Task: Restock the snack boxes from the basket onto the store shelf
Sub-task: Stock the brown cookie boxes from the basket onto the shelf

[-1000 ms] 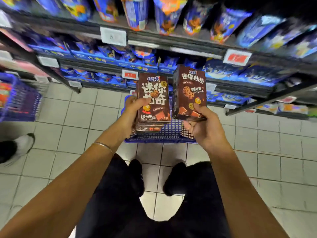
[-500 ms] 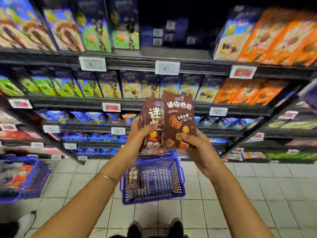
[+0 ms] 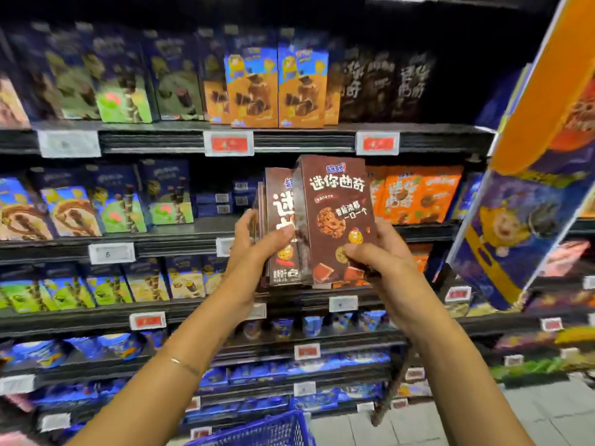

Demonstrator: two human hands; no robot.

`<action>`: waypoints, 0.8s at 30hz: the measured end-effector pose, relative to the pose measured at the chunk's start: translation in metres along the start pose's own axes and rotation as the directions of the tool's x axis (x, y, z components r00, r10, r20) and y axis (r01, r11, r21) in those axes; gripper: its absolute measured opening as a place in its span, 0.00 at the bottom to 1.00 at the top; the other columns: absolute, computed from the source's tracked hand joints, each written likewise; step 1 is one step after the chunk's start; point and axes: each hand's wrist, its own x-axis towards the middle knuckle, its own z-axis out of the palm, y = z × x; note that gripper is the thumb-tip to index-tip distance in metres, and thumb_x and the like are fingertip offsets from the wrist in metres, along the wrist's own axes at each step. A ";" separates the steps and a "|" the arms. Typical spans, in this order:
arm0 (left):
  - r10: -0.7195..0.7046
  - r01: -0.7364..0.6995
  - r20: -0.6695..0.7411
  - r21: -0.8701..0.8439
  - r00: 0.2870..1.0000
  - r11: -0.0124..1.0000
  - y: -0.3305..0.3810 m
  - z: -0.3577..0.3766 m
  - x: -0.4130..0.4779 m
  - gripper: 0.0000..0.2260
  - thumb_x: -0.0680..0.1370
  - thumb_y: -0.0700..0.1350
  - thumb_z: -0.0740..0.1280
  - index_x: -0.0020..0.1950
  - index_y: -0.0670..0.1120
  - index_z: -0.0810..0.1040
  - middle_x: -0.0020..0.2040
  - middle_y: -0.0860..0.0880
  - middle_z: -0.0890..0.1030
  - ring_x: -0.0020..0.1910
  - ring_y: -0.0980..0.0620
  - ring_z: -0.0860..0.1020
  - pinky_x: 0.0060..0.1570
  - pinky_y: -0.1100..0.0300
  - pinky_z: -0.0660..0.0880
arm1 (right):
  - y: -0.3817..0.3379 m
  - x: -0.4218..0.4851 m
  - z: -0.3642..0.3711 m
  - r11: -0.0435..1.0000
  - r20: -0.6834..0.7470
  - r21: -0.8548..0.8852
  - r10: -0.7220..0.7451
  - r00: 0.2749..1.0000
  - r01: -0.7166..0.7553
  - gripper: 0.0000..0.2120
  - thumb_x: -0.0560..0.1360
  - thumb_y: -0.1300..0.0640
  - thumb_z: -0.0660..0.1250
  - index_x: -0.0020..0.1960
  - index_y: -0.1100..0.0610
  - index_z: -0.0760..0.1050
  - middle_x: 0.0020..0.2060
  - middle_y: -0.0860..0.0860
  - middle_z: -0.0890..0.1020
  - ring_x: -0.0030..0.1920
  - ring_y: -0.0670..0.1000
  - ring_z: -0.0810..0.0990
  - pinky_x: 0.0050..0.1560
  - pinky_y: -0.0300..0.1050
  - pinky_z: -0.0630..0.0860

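Observation:
I hold brown cookie snack boxes up in front of the store shelf [image 3: 180, 228]. My left hand [image 3: 257, 249] grips a small stack of brown boxes [image 3: 279, 226], thumb across the front. My right hand [image 3: 376, 255] grips another brown box [image 3: 338, 217] by its lower right corner; this box overlaps the left stack. Both sets are upright at the height of the middle shelf, before a gap between dark blue boxes and orange boxes [image 3: 415, 194]. The blue basket [image 3: 267, 431] shows only its rim at the bottom edge.
Rows of blue, green and orange snack boxes fill the shelves above, left and below. Dark brown boxes [image 3: 386, 85] stand on the upper shelf at right. A large tilted orange and blue display [image 3: 528, 194] juts in at the right. Tiled floor [image 3: 531, 413] lies at bottom right.
Both hands rose with the brown boxes from over the basket to middle shelf height. The view tilted up, so the basket dropped to the bottom edge. The two sets of boxes came together.

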 end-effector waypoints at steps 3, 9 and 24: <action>0.057 -0.057 0.004 -0.022 0.998 0.998 0.022 0.023 0.014 0.53 0.57 0.65 0.84 0.78 0.58 0.66 0.70 0.50 0.80 0.65 0.46 0.82 0.70 0.36 0.73 | -0.025 0.021 -0.010 0.999 0.019 0.005 -0.054 0.998 0.053 0.25 0.67 0.56 0.71 0.64 0.53 0.76 0.52 0.50 0.86 0.52 0.50 0.84 0.55 0.49 0.77; 0.180 -0.180 0.031 -0.018 0.983 0.984 0.062 0.052 0.044 0.47 0.60 0.61 0.79 0.77 0.55 0.67 0.68 0.52 0.80 0.60 0.52 0.84 0.55 0.52 0.81 | -0.057 0.053 -0.016 0.986 -0.011 0.057 -0.159 0.987 0.160 0.22 0.70 0.56 0.68 0.64 0.57 0.77 0.49 0.49 0.86 0.47 0.47 0.85 0.43 0.42 0.81; 0.316 -0.308 0.117 -0.082 0.941 0.948 0.094 0.066 0.090 0.47 0.63 0.55 0.80 0.79 0.62 0.62 0.67 0.46 0.81 0.55 0.46 0.87 0.44 0.58 0.84 | -0.089 0.112 -0.066 0.960 -0.233 0.032 -0.263 0.936 0.278 0.21 0.75 0.57 0.68 0.66 0.63 0.75 0.52 0.57 0.85 0.46 0.53 0.86 0.40 0.43 0.82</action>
